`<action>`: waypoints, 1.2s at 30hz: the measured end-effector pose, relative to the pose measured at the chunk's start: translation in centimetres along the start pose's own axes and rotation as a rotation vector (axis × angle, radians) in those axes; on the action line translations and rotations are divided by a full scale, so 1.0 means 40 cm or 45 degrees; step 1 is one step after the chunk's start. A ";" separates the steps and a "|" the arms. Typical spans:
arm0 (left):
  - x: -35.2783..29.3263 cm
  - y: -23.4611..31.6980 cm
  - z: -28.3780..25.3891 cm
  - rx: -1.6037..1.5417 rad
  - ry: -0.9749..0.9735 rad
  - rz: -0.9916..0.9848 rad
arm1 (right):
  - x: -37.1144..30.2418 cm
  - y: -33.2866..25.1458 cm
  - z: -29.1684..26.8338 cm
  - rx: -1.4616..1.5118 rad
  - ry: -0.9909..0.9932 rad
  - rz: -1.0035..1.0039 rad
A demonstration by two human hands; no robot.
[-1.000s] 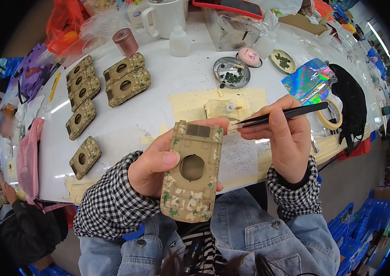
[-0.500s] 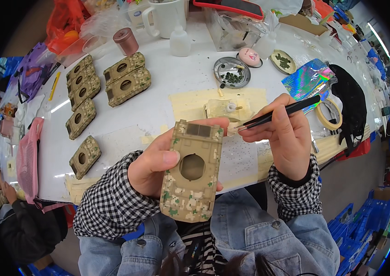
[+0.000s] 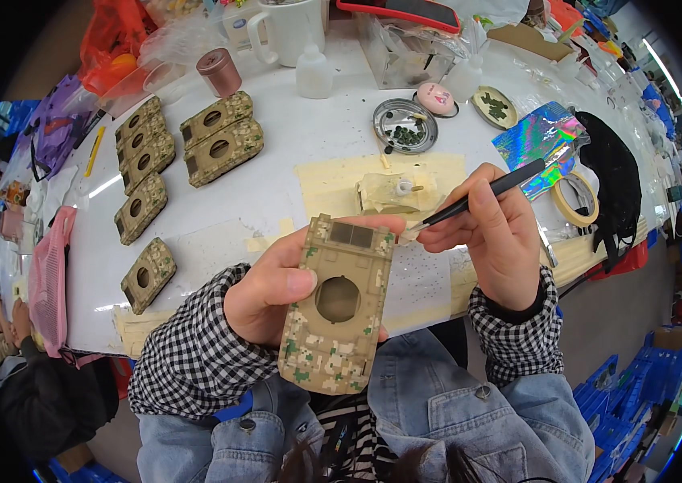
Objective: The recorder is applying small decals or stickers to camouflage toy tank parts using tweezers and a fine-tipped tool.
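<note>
A person holds a camouflage-painted shell in one hand and a fine brush in the other, over a white table.

Head view: the left hand [image 3: 276,290] grips the tan shell [image 3: 336,304] with green and white blotches, thumb pressed on its left edge and fingers curled behind its top, holding it above the lap just in front of the table [image 3: 293,161]. The shell has a round hole in its middle and two dark squares near its top end. The right hand [image 3: 498,237] pinches a black brush [image 3: 478,197] between thumb and fingers, its tip just beside the shell's upper right corner. More painted shells [image 3: 184,157] lie in a loose group on the table's left part, and a round metal dish [image 3: 405,125] sits further back, well apart from the hands.
</note>
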State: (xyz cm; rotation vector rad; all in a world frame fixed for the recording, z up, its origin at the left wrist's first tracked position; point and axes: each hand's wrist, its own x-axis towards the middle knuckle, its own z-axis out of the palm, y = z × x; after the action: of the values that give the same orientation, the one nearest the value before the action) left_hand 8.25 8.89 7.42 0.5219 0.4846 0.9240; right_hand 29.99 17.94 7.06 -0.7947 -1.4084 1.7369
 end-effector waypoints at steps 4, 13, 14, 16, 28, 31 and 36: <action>0.006 -0.011 0.015 -0.025 0.116 0.088 | -0.001 0.000 0.000 0.006 0.017 0.000; -0.002 0.002 -0.003 0.022 0.052 0.064 | -0.003 -0.007 -0.006 -0.008 0.068 -0.026; -0.004 0.002 -0.012 0.006 0.035 0.086 | -0.004 -0.009 -0.009 -0.008 0.068 -0.030; -0.003 0.002 -0.014 -0.021 0.070 0.158 | -0.005 -0.012 -0.013 0.005 0.078 -0.057; -0.002 0.024 -0.093 0.041 0.289 0.545 | 0.007 -0.056 0.023 -0.112 -0.033 -0.219; -0.001 0.013 -0.067 0.155 0.343 0.555 | 0.016 -0.083 0.048 -0.111 -0.220 -0.325; -0.002 0.008 -0.063 0.156 0.239 0.438 | 0.049 -0.100 0.074 -0.179 -0.318 -0.308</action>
State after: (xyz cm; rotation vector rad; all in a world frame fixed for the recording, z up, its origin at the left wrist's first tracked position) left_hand 6.49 9.53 5.67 0.6451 0.6358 1.2860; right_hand 27.15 18.56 11.55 -0.4658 -1.7321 1.6028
